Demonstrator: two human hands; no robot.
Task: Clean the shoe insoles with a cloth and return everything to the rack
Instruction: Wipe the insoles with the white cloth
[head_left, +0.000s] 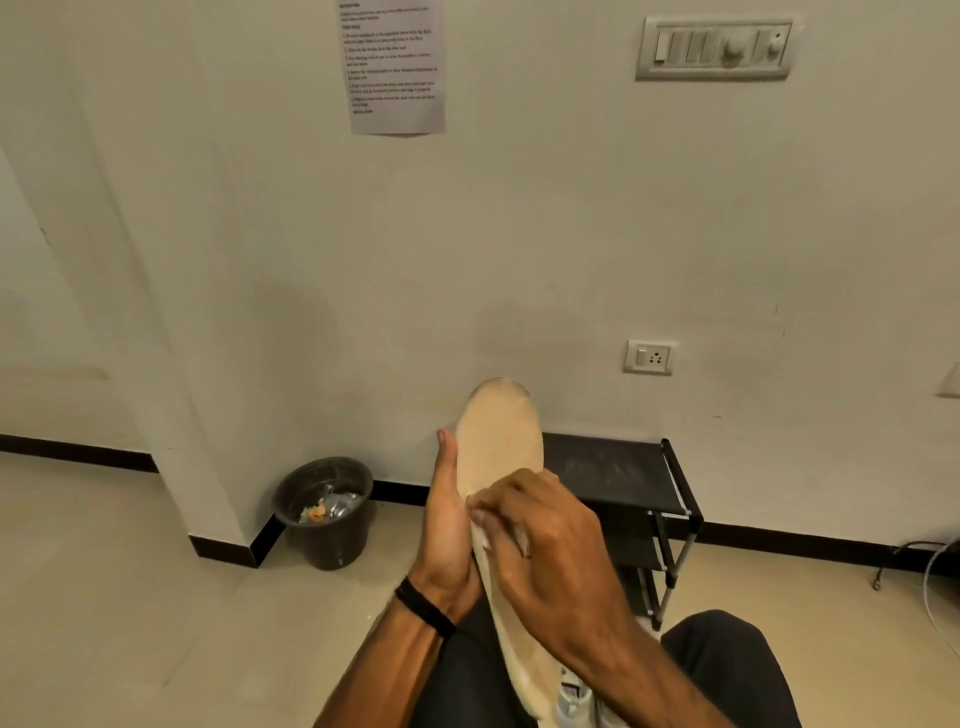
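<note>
A beige insole (501, 436) stands upright in front of me, toe end up. My left hand (449, 525) holds it along its left edge, thumb pointing up beside it. My right hand (545, 545) presses on the insole's middle from the right, fingers curled over a small pale piece of cloth (519, 540) that shows only between them. The insole's lower end runs down behind my right forearm. Part of a white shoe (574, 699) is visible at the bottom, between my knees. The black shoe rack (613, 470) stands against the wall just behind my hands.
A dark bin (324, 512) with rubbish stands on the floor at the wall corner, left of my hands. A wall socket (649, 357) is above the rack. A cable (914, 551) lies at the far right. My dark-trousered knees fill the bottom.
</note>
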